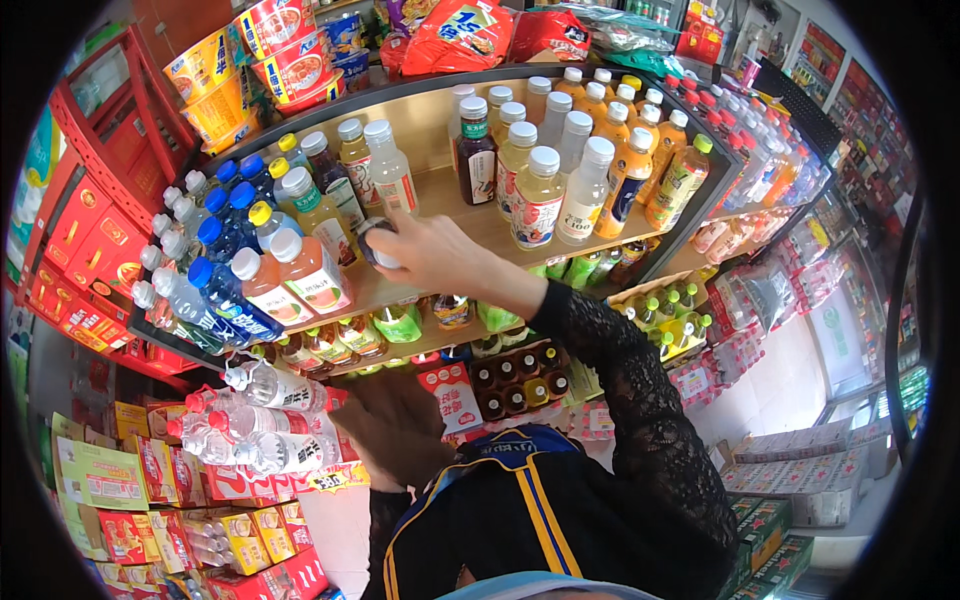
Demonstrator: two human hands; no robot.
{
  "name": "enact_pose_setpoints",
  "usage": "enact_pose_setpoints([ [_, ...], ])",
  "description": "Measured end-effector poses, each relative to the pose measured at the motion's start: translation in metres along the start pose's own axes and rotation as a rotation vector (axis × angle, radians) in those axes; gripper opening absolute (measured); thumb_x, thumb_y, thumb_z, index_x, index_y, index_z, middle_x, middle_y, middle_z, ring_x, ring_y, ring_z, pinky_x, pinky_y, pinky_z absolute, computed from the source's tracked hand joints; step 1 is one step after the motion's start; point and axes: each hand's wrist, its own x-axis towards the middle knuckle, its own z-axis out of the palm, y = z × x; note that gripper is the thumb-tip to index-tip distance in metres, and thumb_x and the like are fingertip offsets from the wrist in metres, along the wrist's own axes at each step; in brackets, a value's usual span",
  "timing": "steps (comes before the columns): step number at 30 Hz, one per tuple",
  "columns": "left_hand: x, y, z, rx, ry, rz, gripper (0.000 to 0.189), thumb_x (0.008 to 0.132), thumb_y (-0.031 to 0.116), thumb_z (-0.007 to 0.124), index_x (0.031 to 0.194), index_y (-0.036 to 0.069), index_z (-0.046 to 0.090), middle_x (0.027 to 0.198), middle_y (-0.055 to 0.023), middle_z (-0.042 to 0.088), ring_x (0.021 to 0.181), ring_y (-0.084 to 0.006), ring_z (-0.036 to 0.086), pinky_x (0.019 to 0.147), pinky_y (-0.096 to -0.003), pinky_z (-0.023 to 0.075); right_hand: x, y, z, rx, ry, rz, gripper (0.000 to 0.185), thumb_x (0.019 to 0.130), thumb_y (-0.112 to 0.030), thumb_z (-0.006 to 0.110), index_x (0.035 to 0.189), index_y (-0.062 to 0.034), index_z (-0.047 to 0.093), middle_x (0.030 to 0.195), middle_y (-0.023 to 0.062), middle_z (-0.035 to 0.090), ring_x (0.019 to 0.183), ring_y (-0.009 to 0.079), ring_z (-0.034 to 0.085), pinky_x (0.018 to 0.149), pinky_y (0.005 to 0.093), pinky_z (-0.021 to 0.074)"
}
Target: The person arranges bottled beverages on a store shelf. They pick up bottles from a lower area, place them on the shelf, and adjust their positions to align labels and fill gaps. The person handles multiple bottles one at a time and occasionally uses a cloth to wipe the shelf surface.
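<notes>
My right hand (431, 251) reaches over a wooden shelf (442, 187), its fingers closed around a dark item with a whitish end, apparently a drink bottle (385, 257), mostly hidden by the hand. Just left of it stand pink juice bottles (313, 274) and a pale tea bottle with a grey-white cap (319, 217). Behind the fingers is a clear bottle with a white label (391, 169). A dark bottle with a green neck band (476, 154) stands farther right. Below the shelf edge, my left hand (397, 427) is a dark, blurred shape; its fingers cannot be made out.
Orange drink bottles (626, 176) fill the shelf's right end, blue-capped bottles (229, 296) its left. Instant noodle tubs (289, 64) stand on top. Large water bottles (289, 450) are at lower left, above stacked cartons (274, 536). An open case of brown bottles (517, 379) sits below the shelf.
</notes>
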Motion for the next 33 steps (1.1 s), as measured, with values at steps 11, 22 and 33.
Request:
enact_pose_setpoints([
  [11,0.068,-0.032,0.019,0.009,-0.255,-0.068,0.047,0.104,0.031,0.042,0.147,0.012,0.037,0.149,-0.0093,0.041,0.134,-0.0228,0.044,0.113,-0.0359,0.0359,-0.107,-0.108,-0.052,-0.111,-0.283,-0.381,0.028,0.079,-0.017,0.06,0.105,-0.0088,0.053,0.082,0.0062,0.048,0.062,0.0159,0.054,0.048,0.0266,0.0457],
  [22,0.039,-0.021,0.012,0.37,-0.316,0.18,0.049,0.095,0.036,0.052,0.131,0.002,0.048,0.13,-0.0139,0.059,0.116,-0.0238,0.059,0.099,-0.0368,0.0488,-0.11,-0.086,-0.095,0.478,-0.367,0.089,0.041,0.086,-0.028,0.071,0.12,-0.0125,0.053,0.091,0.0122,0.054,0.074,0.0342,0.063,0.059,0.0437,0.0524],
  [33,0.033,-0.04,-0.01,-0.29,0.023,-0.283,0.054,0.096,0.023,0.057,0.142,0.001,0.038,0.131,-0.0144,0.057,0.115,-0.0234,0.059,0.097,-0.0362,0.0491,-0.073,-0.037,-0.091,0.517,-0.443,0.477,0.041,0.089,-0.036,0.073,0.111,-0.0063,0.055,0.084,0.0174,0.066,0.076,0.0351,0.067,0.065,0.0419,0.0514],
])
